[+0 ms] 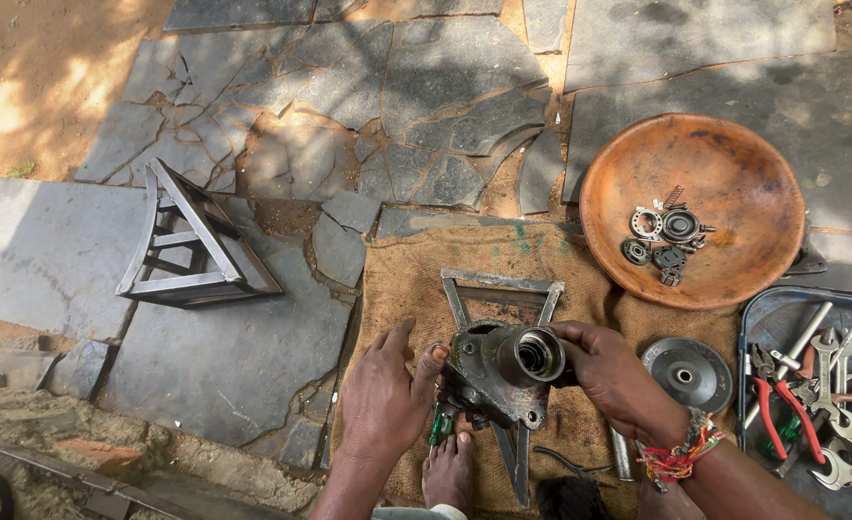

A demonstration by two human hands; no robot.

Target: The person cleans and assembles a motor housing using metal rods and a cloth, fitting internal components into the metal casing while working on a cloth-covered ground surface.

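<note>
Both hands clasp a greasy metal housing (496,374) over the near middle of the burlap sack (407,279). The left hand (383,397) wraps its left side, the right hand (614,377) its right. Its round bore faces up toward the sack's far right corner, long axis tilted that way.

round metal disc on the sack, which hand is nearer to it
Right. The right hand grips the metal housing just beside the disc; the left hand is on the housing's far side.
</note>
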